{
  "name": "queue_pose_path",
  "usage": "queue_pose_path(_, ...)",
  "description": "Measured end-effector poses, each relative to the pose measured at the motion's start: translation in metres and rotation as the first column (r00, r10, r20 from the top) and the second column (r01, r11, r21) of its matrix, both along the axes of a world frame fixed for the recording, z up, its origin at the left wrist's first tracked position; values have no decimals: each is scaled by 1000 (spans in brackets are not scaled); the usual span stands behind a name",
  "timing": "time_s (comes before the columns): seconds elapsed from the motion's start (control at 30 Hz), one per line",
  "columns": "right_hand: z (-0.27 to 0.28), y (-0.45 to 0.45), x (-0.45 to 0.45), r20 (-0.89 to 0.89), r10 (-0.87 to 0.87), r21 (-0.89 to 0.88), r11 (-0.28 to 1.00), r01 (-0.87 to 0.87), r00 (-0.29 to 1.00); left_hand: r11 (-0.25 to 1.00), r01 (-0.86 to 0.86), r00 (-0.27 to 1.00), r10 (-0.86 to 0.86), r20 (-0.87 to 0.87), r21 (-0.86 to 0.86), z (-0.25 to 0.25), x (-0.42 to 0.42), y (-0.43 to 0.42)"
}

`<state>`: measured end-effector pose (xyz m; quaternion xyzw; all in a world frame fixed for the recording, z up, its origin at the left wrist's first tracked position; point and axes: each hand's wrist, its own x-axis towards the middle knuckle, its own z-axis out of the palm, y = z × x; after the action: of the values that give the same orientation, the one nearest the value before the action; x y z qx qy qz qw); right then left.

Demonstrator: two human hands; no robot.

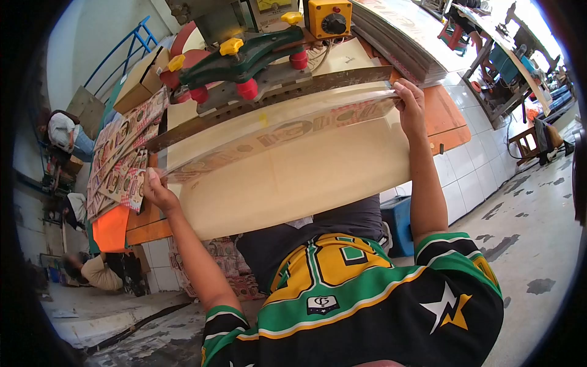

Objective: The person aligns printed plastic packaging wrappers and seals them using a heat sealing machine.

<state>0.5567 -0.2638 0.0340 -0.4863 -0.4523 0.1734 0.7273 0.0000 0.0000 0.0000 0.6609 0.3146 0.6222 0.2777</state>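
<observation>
A long, clear plastic sheet with a faint printed pattern stretches between my two hands. My left hand pinches its left end, thumb on top. Its right end, higher up, is gripped between the thumb and fingers of my right hand. Under the sheet lies a wide cream-coloured surface that curves down toward my lap. Just beyond the sheet runs a dark metal bar of a press. The press has a green frame with yellow knobs and red cylinders.
Printed pieces are piled at the left, beside a cardboard box and an orange sheet. A yellow control box sits above. Stacked sheets lie at the back right. A blue container stands by my leg. Other people sit at the far left.
</observation>
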Motion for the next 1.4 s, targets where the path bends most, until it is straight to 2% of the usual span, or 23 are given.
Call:
queue_pose_path(0.1, 2, 3, -1, -19, -36, -7, 999, 35, 999, 1000, -13, 1000, 13, 18, 5, 5, 10, -2)
queue_pose_path(0.17, 0, 4, -1, -37, -71, -36, 997, 70, 997, 999, -27, 996, 29, 90, -22, 6, 14, -2)
queue_pose_path(0.3, -4, 7, 3, -6, -76, -2, 997, 76, 997, 997, -70, 993, 73, 92, -29, 5, 16, -1)
queue_pose_path(0.37, -4, 7, 2, 3, -94, -3, 996, 94, 996, 998, -59, 998, 59, 29, -7, -1, 8, 6)
queue_pose_path(0.6, -5, 7, 3, 15, -111, -14, 994, 111, 994, 997, -72, 997, 73, 38, -26, -6, 6, 9)
queue_pose_path(0.7, -5, 7, 3, 17, -102, -9, 995, 102, 995, 990, -138, 990, 138, 1, 6, -1, 11, 2)
queue_pose_path(0.77, -4, 7, 2, 31, -115, -9, 993, 115, 993, 980, -176, 982, 181, -51, 92, 13, 21, -10)
queue_pose_path(0.9, -3, 6, 1, 69, -134, -12, 991, 135, 989, 969, -187, 980, 196, -42, 159, 19, 29, -14)
queue_pose_path(1.1, -1, 4, -1, 76, -140, -17, 990, 142, 987, 985, -110, 994, 111, -2, 130, 18, 27, -16)
queue_pose_path(1.17, -2, 5, -1, 64, -140, -21, 990, 142, 988, 994, -19, 998, 11, 67, 108, 10, 21, -7)
queue_pose_path(1.4, -4, 5, 1, -6, -88, -25, 996, 87, 996, 996, 21, 997, -28, 71, 90, 10, 18, -4)
